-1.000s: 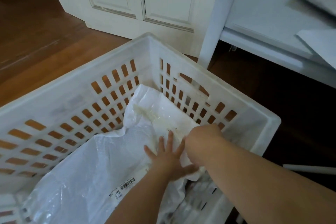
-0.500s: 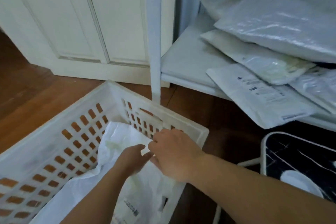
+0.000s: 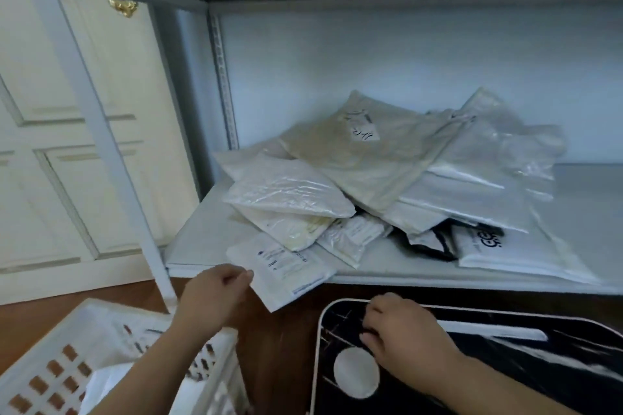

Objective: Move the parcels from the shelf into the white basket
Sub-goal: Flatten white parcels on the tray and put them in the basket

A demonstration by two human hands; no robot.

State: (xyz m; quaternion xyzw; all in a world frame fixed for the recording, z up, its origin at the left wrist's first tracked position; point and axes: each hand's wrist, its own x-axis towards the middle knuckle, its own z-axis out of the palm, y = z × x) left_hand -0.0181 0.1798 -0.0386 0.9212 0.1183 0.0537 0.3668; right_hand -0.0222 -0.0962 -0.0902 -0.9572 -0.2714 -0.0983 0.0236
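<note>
White envelope (image 3: 285, 268): flat, printed with small dark text, at the front left of the shelf (image 3: 199, 239); its near corner juts past the shelf's front edge.
Left hand (image 3: 215, 295): curled just below the shelf's front edge, thumb and fingers pinching the left edge of the envelope.
Right hand (image 3: 401, 335): lower than the shelf and right of the left hand, over a black panel; fingers loosely curled with nothing in them.
Parcels (image 3: 387, 178): a loose heap on the shelf behind the envelope, overlapping one another; mostly clear and white poly bags, a tan one tilted on top, a black-and-white one at the right front.
Basket (image 3: 111, 330): white slatted plastic on the floor below and left of the shelf; the left forearm crosses above its right side; a white bag (image 3: 108, 387) lies inside.
Black panel (image 3: 505, 367): white-rimmed, with a white round patch, on the floor beneath the shelf's front edge.
Upright post (image 3: 101, 131): white, slanting down at the shelf's left, ending by the basket.
Door (image 3: 43, 145): cream, panelled, left of the shelf.
</note>
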